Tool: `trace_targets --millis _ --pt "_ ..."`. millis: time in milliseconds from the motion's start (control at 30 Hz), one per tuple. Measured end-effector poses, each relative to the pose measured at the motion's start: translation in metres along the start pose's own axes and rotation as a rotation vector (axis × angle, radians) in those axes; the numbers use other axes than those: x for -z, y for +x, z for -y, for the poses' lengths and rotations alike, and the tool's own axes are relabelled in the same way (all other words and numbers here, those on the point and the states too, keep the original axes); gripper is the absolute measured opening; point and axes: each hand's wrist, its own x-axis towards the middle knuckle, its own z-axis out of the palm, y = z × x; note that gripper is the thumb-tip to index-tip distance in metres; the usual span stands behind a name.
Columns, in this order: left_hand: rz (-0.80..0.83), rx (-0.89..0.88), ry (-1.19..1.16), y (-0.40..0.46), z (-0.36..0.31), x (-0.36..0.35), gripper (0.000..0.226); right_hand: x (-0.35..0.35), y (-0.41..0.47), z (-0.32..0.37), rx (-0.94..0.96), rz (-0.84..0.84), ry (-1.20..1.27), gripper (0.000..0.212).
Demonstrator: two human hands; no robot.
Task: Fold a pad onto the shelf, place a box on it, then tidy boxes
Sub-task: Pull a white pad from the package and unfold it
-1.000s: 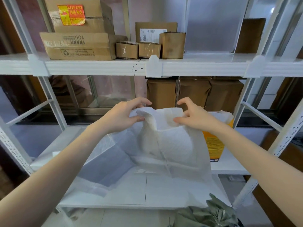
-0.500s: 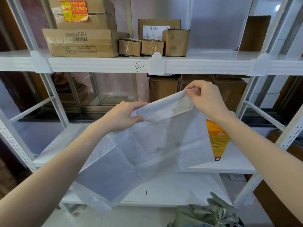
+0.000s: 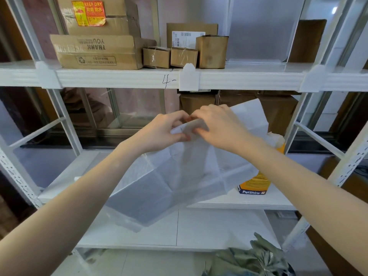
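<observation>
A thin white pad (image 3: 179, 176) hangs unfolded in the air in front of the middle shelf (image 3: 249, 202). My left hand (image 3: 165, 130) and my right hand (image 3: 217, 124) meet at its top edge, both pinching it, fingertips touching. One upper corner of the pad sticks up behind my right hand. On the upper shelf (image 3: 119, 78) stand cardboard boxes: a large flat one (image 3: 95, 52), a "KEEP DRY" box (image 3: 99, 14) on top of it, two small ones (image 3: 156, 57) (image 3: 184, 56) and a taller one (image 3: 212, 51).
An orange PetShiny pack (image 3: 254, 184) stands on the middle shelf, partly hidden by the pad. Brown boxes (image 3: 278, 112) sit at the back of that shelf. A lower white board (image 3: 199, 228) lies beneath. A green bag (image 3: 256, 259) is at the bottom right. White uprights (image 3: 346, 160) flank both sides.
My right hand has come down and left from its raised spot, bringing the pad's top edge to my left hand. The two hands, apart before, now touch.
</observation>
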Motion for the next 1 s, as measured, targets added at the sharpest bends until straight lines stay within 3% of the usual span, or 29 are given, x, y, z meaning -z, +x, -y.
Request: trace_targets --millis 200,300,467,567,667,800,1000 --pt "0.017 0.095 0.138 -0.008 0.013 0.010 0.021 0.012 0.000 -0.015 -0.107 -0.017 0.010 0.013" --pt "-0.014 0.150 0.132 -0.008 0.018 0.011 0.041 0.017 -0.003 -0.021 -0.198 -0.027 0.035 0.012" --pt "0.042 0.162 0.172 0.000 0.007 0.009 0.030 0.018 -0.002 -0.021 -0.232 0.077 0.014 0.005" --pt "0.055 0.131 0.192 0.003 0.003 0.007 0.026 0.019 -0.005 -0.020 -0.224 0.158 0.074 0.012" --pt "0.006 0.125 0.170 0.005 -0.001 0.001 0.038 0.017 -0.007 -0.018 -0.198 0.203 0.153 0.018" --pt "-0.061 0.169 0.156 0.007 -0.010 -0.007 0.048 0.008 -0.007 -0.015 -0.188 0.180 0.165 0.019" --pt "-0.141 0.180 0.135 0.017 -0.020 -0.018 0.045 -0.001 -0.005 -0.008 -0.228 0.086 0.325 0.027"
